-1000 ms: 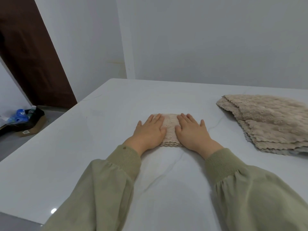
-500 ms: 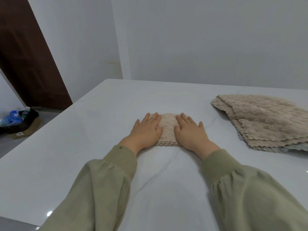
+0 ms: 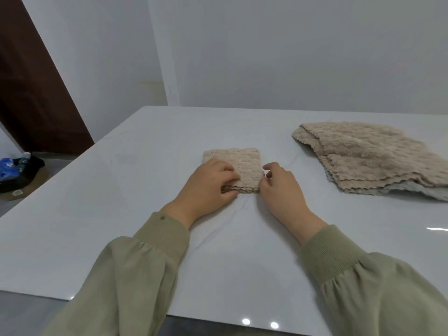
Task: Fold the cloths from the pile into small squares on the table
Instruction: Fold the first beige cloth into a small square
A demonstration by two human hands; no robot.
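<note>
- Table: one white, glossy slab. It serves as both work surface and storage, so everything lies flat on it.
- Pile: one stack of unfolded beige cloths at the right, well apart from the working spot, probably to leave folding room while staying within reach. The stepped, scalloped edges show several cloths, but the exact number cannot be read.
- Folded cloth: one small square at the table's centre, directly ahead of the person. The layered scalloped edges at its near side suggest the folding of this piece is finished or nearly so.
- Left hand: fingers are curled over the square's near left corner with the thumb at the near edge, clamping the layers, likely to stop them springing open.
- Right hand: fingers are curled, with the thumb tip at the near right corner. Whether it pinches the edge or merely touches it cannot be told.
- Count: two hands, one folded square, one pile.
</note>
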